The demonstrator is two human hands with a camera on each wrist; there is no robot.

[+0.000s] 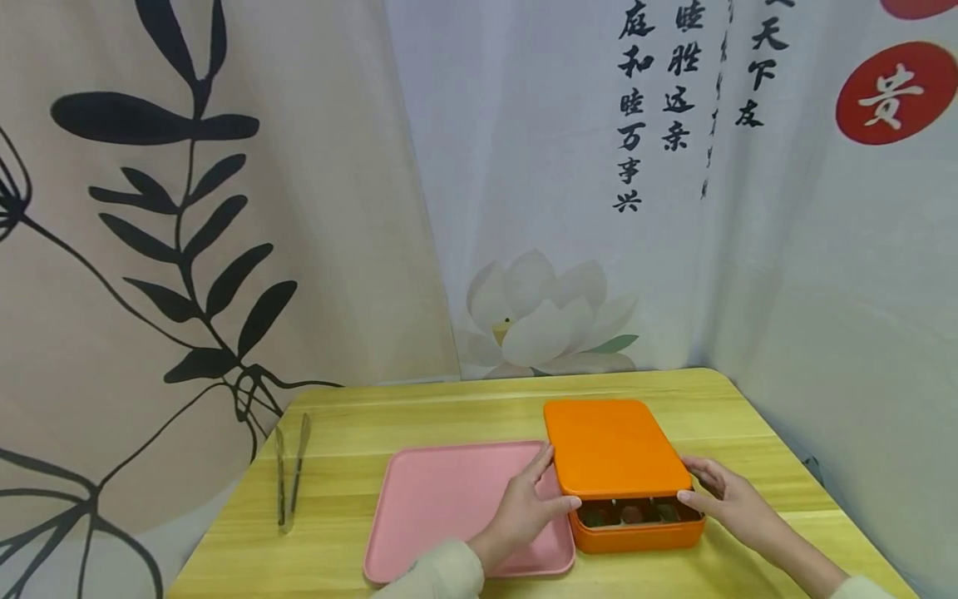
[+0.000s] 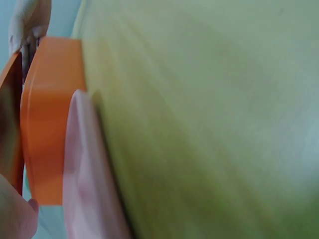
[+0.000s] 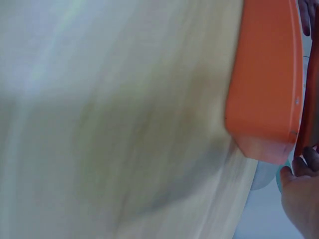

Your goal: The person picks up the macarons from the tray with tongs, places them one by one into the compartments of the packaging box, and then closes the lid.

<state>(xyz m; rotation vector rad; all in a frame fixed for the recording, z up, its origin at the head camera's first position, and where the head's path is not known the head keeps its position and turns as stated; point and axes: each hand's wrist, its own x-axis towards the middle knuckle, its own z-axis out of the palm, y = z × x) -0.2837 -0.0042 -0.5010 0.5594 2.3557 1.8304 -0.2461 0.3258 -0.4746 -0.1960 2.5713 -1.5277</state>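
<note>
An orange lid (image 1: 617,449) sits over an orange box (image 1: 639,539), lifted along the near side and set toward the back. Through the front gap show several small dark round pieces (image 1: 632,514) between pale dividers. My left hand (image 1: 520,509) holds the lid's left edge, thumb at the near corner. At the opposite edge my right hand (image 1: 728,506) pinches the lid between thumb and fingers. In the left wrist view, a gap parts the lid (image 2: 10,124) from the box wall (image 2: 55,124). The right wrist view has the lid (image 3: 311,94) beside the box's rim (image 3: 298,74).
A pink tray (image 1: 434,507) lies left of the box, its right edge against it and partly under my left arm. Tongs (image 1: 299,466) lie at the table's left edge. A printed curtain (image 1: 359,208) hangs behind the wooden table (image 1: 464,416).
</note>
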